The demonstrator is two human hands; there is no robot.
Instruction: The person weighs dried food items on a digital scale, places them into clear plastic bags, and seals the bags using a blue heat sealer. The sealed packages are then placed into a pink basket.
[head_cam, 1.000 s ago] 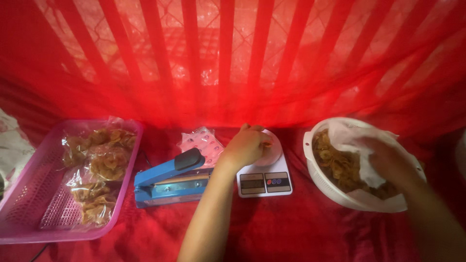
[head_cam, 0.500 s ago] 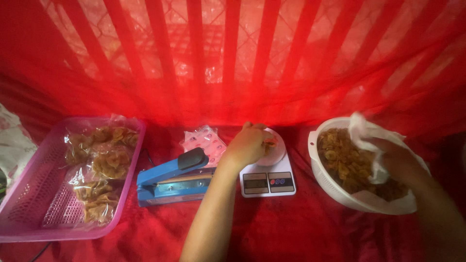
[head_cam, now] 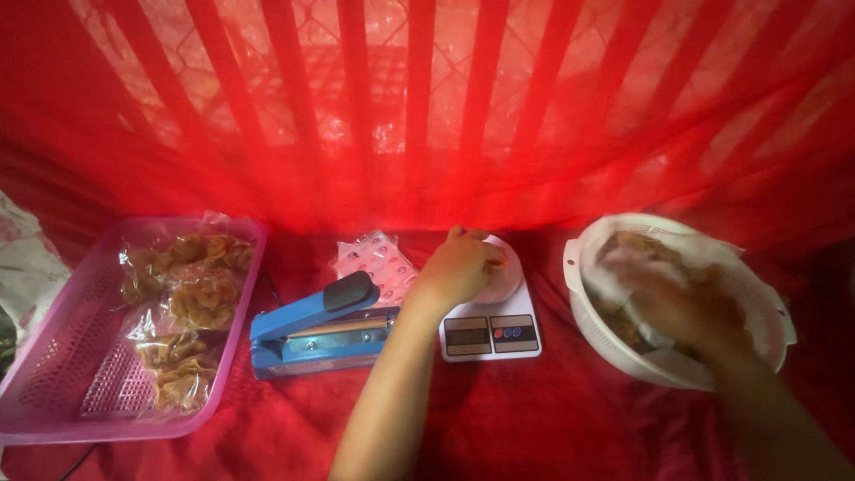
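Left hand (head_cam: 463, 264) rests on the platform of a small white kitchen scale (head_cam: 492, 312), fingers curled loosely around something on it; whether it grips or only steadies I cannot tell. Right hand (head_cam: 681, 303) is down in the white colander (head_cam: 766, 307) at right, blurred, among brown fried chips (head_cam: 623, 258); its closure cannot be made out. Chips look thin, dry and brittle, very light: likely to snap if squeezed, better scooped in a loose cupped handful than pinched. Left of the scale lies a blue heat sealer (head_cam: 312, 325), handle down, with a stack of clear empty bags (head_cam: 374, 263) just beyond it. Far left, a pink basket (head_cam: 53, 356) holds filled bags of chips (head_cam: 191, 303), slippery film, best lifted by the top edge. Red cloth (head_cam: 534, 419) covers the surface.
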